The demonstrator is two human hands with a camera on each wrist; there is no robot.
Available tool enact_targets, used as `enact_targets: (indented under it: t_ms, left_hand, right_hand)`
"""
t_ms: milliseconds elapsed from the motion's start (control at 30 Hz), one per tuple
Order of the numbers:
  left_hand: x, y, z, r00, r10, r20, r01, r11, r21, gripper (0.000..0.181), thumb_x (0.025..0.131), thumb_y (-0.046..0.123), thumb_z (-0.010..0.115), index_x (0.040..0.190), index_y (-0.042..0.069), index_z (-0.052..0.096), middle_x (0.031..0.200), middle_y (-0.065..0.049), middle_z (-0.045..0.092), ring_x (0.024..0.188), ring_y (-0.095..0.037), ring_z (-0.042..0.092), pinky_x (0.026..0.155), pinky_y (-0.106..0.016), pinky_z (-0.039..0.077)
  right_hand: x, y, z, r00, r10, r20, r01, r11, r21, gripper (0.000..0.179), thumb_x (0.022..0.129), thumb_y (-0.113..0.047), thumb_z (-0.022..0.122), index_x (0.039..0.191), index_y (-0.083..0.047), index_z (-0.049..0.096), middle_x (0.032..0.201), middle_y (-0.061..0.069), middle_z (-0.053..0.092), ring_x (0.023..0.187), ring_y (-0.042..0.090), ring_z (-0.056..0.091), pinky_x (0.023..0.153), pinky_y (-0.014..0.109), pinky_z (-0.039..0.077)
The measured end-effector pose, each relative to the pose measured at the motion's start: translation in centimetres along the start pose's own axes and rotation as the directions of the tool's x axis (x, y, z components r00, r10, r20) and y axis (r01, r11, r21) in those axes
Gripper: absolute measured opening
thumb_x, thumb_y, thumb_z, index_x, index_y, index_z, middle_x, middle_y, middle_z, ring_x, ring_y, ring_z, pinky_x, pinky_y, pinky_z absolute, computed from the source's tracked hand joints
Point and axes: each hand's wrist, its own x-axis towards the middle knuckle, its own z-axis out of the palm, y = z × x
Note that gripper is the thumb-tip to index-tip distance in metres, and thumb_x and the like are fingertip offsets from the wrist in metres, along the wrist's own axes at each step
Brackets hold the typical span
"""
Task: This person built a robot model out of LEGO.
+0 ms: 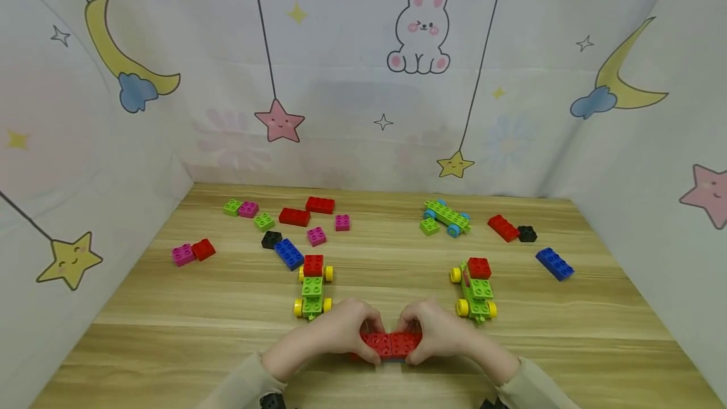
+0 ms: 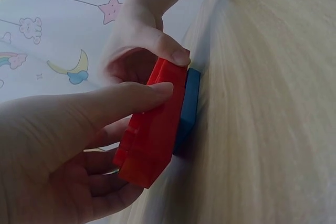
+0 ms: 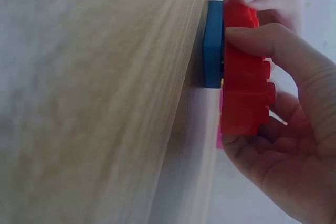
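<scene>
Two red toy bricks lie end to end in front of me, low over the tabletop. My left hand [image 1: 348, 328] grips the left red brick [image 1: 377, 344], thumb on the near side and fingers round the far side. My right hand [image 1: 436, 330] holds the right red brick [image 1: 404, 344] the same way. Beneath the pair, a blue brick [image 2: 190, 103] spans the middle in the left wrist view. The right wrist view shows a red brick [image 3: 244, 85] overhanging the blue brick [image 3: 212, 45]. A pink edge [image 3: 219, 127] peeks out below the red one.
Beyond my hands stand two green wheeled toy cars with red bricks on top, one at left [image 1: 312, 288] and one at right [image 1: 477, 292]. Farther back are a green blue-wheeled base [image 1: 449, 214], a dark blue brick [image 1: 289, 254], another blue brick [image 1: 555, 264] and several loose bricks.
</scene>
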Motion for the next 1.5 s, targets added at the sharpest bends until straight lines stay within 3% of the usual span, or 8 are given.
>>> enact_targets:
  t_ms: [333, 833, 1267, 1500]
  left_hand:
    - [-0.06, 0.25, 0.04, 1.0, -0.026, -0.015, 0.026, 0.999, -0.021, 0.025, 0.068, 0.018, 0.09, 0.085, 0.014, 0.072, 0.075, 0.013, 0.063, 0.067, 0.001, 0.053, 0.062, -0.017, 0.045]
    - [0.1, 0.13, 0.06, 0.997, -0.071, -0.002, 0.071, 0.996, -0.048, 0.024, 0.068, 0.019, 0.089, 0.085, 0.016, 0.072, 0.076, 0.012, 0.063, 0.069, -0.001, 0.054, 0.063, -0.018, 0.045]
    - [0.08, 0.23, 0.08, 0.997, -0.082, -0.002, 0.082, 0.995, -0.048, 0.024, 0.069, 0.019, 0.089, 0.084, 0.016, 0.071, 0.076, 0.012, 0.062, 0.069, -0.001, 0.053, 0.063, -0.018, 0.044]
    - [0.04, 0.21, 0.14, 0.998, -0.062, -0.006, 0.062, 0.998, -0.032, 0.025, 0.068, 0.019, 0.089, 0.085, 0.016, 0.071, 0.077, 0.013, 0.063, 0.069, 0.001, 0.053, 0.065, -0.017, 0.045]
  right_hand:
    - [0.27, 0.11, 0.18, 0.999, 0.035, 0.01, -0.036, 0.999, 0.031, 0.029, 0.058, -0.009, 0.086, 0.079, -0.017, 0.067, 0.077, -0.015, 0.06, 0.072, -0.002, 0.048, 0.066, 0.017, 0.043]
    - [0.74, -0.3, -0.22, 0.983, 0.17, 0.071, -0.177, 0.978, 0.112, 0.029, 0.059, -0.008, 0.089, 0.075, -0.015, 0.067, 0.074, -0.01, 0.063, 0.069, 0.003, 0.054, 0.065, 0.019, 0.046]
    - [0.85, -0.22, -0.51, 0.98, 0.177, 0.093, -0.188, 0.973, 0.134, 0.028, 0.06, -0.008, 0.09, 0.076, -0.015, 0.068, 0.075, -0.009, 0.065, 0.071, 0.004, 0.056, 0.066, 0.019, 0.046]
    - [0.71, 0.15, -0.37, 0.988, 0.128, 0.091, -0.139, 0.981, 0.133, 0.029, 0.061, -0.01, 0.09, 0.079, -0.015, 0.068, 0.076, -0.011, 0.064, 0.071, 0.001, 0.055, 0.067, 0.018, 0.047]
